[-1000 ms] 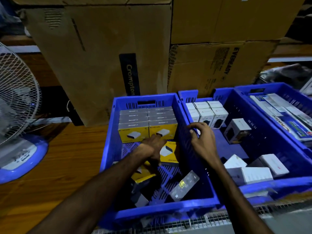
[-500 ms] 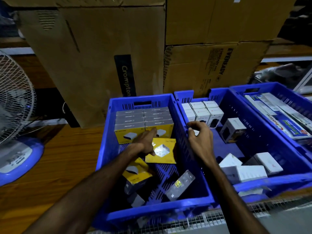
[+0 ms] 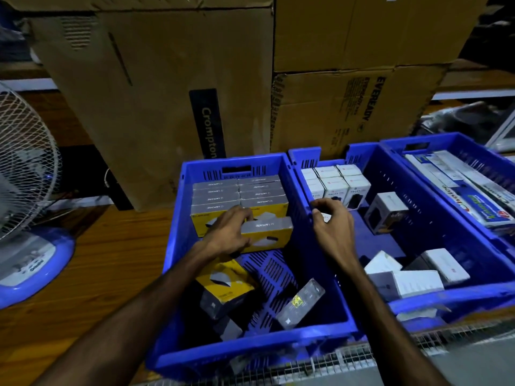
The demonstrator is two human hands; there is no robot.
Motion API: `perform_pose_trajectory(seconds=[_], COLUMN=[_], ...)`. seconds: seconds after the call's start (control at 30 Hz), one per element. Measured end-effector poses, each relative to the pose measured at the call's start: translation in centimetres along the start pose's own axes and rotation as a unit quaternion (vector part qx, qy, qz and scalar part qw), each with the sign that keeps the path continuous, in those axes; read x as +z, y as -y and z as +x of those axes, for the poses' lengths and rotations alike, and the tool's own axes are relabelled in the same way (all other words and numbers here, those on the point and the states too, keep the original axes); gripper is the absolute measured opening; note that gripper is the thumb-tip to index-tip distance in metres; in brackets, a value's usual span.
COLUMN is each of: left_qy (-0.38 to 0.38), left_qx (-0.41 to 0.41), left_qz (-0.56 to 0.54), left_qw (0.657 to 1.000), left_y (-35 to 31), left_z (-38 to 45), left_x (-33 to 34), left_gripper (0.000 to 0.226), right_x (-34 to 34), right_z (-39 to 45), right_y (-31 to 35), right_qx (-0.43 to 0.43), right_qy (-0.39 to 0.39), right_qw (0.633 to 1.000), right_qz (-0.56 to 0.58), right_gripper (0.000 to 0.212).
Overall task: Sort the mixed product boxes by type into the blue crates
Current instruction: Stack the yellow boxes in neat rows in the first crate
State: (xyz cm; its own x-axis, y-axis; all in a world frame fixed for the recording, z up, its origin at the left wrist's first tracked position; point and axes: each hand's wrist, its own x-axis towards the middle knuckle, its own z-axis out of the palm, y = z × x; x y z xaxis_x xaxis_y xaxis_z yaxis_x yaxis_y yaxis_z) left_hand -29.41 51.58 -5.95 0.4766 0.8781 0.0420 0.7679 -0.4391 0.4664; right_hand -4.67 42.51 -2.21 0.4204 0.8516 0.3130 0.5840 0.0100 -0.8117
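Where half a second ago the yellow box (image 3: 267,235) lay flat on the floor of the left crate (image 3: 178,246), the left hand (image 3: 230,232) has stood it on edge against the packed yellow row (image 3: 239,203) at the far end, fingers clasped on its left side. That likely starts a new row. Beside it, the right hand (image 3: 331,218) stays curled on a small white box (image 3: 324,217) in the middle crate (image 3: 434,218), near the white row (image 3: 334,181). Loose boxes lie at both near ends. Both crates sit on a wire rack (image 3: 320,366), with a wooden floor (image 3: 111,260), a fan (image 3: 25,190) and cardboard cartons (image 3: 167,79) beyond.
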Motion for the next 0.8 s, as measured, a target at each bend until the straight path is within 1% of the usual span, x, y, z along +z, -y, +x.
perform_pose_trajectory(seconds=[0.2, 0.3, 0.37, 0.43, 0.5, 0.6, 0.7, 0.8], left_qy=[-0.085, -0.094, -0.096, -0.107, -0.118, -0.142, -0.154, -0.147], left_qx=[0.001, -0.006, -0.002, 0.0, 0.0, 0.003, 0.005, 0.01], left_qz=[0.018, 0.046, 0.061, 0.088, 0.132, 0.186, 0.213, 0.245], left_qw=[0.996, 0.995, 0.993, 0.99, 0.984, 0.972, 0.965, 0.958], left_y=[-0.9, -1.3, -1.2, -1.2, -1.2, -1.4, -1.6, -1.7], left_z=[1.1, 2.1, 2.6, 2.9, 3.2, 3.3, 3.7, 4.0], left_x=[-0.2, 0.3, 0.6, 0.8, 0.9, 0.9, 1.0, 1.4], left_gripper=[0.045, 0.042, 0.041, 0.048, 0.056, 0.063, 0.064, 0.064], right_x=[-0.2, -0.2, 0.0, 0.1, 0.4, 0.7, 0.8, 0.9], right_z=[-0.1, -0.2, -0.3, -0.4, -0.5, -0.4, -0.3, -0.3], right_y=[0.4, 0.5, 0.5, 0.4, 0.3, 0.0, -0.1, -0.2], right_qx=[0.004, 0.009, 0.011, 0.02, 0.033, 0.029, 0.031, 0.031], right_qy=[0.009, 0.02, 0.036, 0.061, 0.096, 0.134, 0.137, 0.139], right_qw=[1.0, 1.0, 0.998, 0.993, 0.983, 0.969, 0.965, 0.964], right_qz=[-0.006, -0.019, -0.051, -0.101, -0.154, -0.206, -0.222, -0.224], right_gripper=[0.018, 0.02, 0.029, 0.043, 0.051, 0.055, 0.058, 0.06])
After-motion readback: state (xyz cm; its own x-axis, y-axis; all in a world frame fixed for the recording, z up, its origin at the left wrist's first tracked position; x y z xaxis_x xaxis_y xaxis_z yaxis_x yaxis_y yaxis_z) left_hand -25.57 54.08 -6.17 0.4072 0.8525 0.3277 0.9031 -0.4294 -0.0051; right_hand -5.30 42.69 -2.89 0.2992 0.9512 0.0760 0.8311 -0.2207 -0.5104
